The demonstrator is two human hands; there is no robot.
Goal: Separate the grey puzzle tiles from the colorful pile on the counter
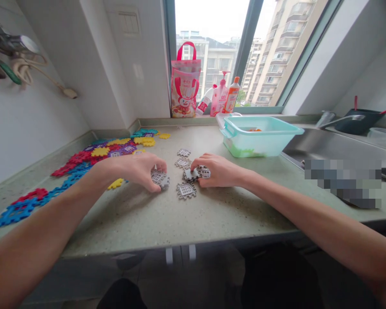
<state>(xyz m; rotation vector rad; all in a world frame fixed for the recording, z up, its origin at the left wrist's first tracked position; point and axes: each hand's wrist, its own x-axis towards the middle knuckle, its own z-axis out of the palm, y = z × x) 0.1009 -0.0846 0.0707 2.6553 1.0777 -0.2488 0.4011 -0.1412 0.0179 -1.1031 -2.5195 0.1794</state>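
My left hand (143, 168) is closed on grey notched building pieces (160, 179), thumb in front and fingers behind, just over the countertop. My right hand (217, 169) pinches other grey pieces (191, 174) with thumb and fingers; how many is hidden by the hand. Between the hands, a loose grey piece with a window-like grid (186, 189) lies flat at the front. Behind it lie a second grey piece (182, 162) and a third grey piece (184, 152).
Red, blue, purple and yellow notched pieces (100, 152) spread along the left wall. A turquoise plastic bin (260, 137) stands at back right beside the steel sink (321, 143). A pink-handled bag (185, 92) and several bottles (223, 96) line the window. The counter's front edge (180, 246) runs below.
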